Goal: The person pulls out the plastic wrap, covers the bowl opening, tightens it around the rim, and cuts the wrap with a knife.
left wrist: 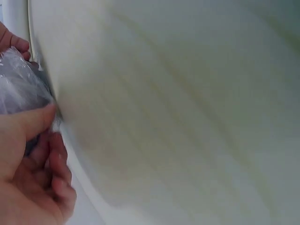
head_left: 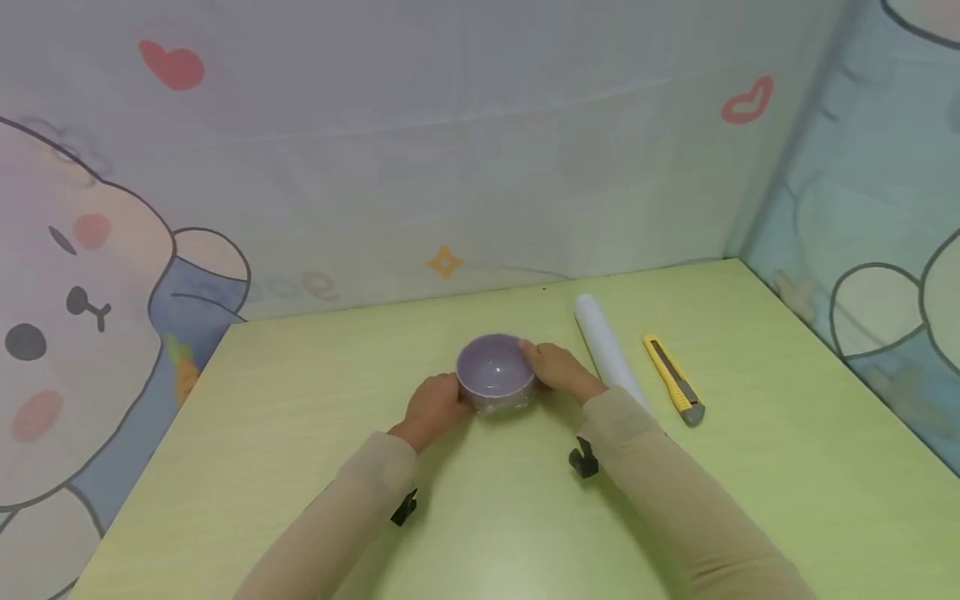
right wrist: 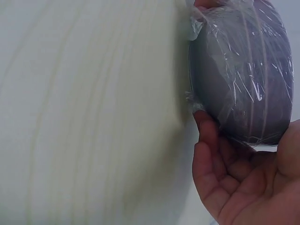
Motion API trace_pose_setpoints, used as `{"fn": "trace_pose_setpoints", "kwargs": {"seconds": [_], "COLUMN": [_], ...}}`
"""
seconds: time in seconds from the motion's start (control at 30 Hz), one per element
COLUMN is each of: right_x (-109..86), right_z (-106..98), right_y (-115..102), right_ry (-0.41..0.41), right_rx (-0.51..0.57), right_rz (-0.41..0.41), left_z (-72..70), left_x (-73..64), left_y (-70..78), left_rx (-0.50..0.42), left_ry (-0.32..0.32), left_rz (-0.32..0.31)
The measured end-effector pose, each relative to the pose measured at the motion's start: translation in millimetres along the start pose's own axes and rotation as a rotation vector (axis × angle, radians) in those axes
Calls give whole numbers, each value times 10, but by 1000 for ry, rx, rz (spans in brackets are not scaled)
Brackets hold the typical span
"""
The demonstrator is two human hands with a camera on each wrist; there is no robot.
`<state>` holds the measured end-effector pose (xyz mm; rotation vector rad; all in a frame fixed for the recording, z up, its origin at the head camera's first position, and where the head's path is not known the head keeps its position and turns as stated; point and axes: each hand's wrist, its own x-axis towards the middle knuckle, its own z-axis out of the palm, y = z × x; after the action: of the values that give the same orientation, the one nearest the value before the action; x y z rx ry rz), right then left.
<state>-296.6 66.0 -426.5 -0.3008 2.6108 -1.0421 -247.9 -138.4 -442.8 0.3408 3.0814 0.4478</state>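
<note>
A purple bowl [head_left: 495, 367] with clear plastic film [right wrist: 243, 61] around its outside is held near the middle of the table in the head view. My left hand [head_left: 435, 408] is at its left side; in the left wrist view, thumb and curled fingers pinch the film at the bowl's lower edge. On the other side my right hand [head_left: 558, 367] grips the bowl, thumb up by the rim and fingers curled beneath, as the right wrist view shows. The film looks creased and stretched over the purple wall.
A white roll [head_left: 609, 346] lies just right of the bowl, partly behind the right sleeve. Farther right is a yellow utility knife [head_left: 672, 379]. The light green table [head_left: 315, 358] meets a printed cloth backdrop [head_left: 420, 167] at the back.
</note>
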Motion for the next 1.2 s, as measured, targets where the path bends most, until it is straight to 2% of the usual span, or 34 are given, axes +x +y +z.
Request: {"fn": "trace_pose_setpoints", "kwargs": {"seconds": [0.1,0.2,0.33,0.4,0.47,0.57,0.73,0.83,0.97,1.1,1.2], "right_x": [4,9,-11,-33,-47,-54,-25,-4,15,20,-20], "right_z": [-2,-8,-28,-35,-34,-20,21,24,4,-48,-147], "right_y": [37,79,88,69,49,24,-2,1,25,62,92], "right_ry": [-30,-61,-83,-71,-47,-15,-34,-36,-40,-85,-82], "right_rx": [50,96,110,86,62,26,2,-15,-17,36,43], "right_rz": [21,42,39,26,17,-2,-31,-37,-38,-25,-22], "left_z": [-19,-70,-161,-191,-210,-204,-150,-114,-109,-160,-206], "left_x": [3,-4,-64,-100,-122,-126,-116,-92,-71,-92,-120], "left_y": [-57,-109,-106,-76,-39,-15,-74,-108,-107,-89,-87], "left_rx": [-22,-88,-154,-162,-179,-214,-304,-355,-373,-369,-367], "left_ry": [-39,-81,-135,-152,-158,-147,-153,-170,-184,-210,-233], "left_rz": [61,106,53,26,29,28,-41,-23,17,13,-12]}}
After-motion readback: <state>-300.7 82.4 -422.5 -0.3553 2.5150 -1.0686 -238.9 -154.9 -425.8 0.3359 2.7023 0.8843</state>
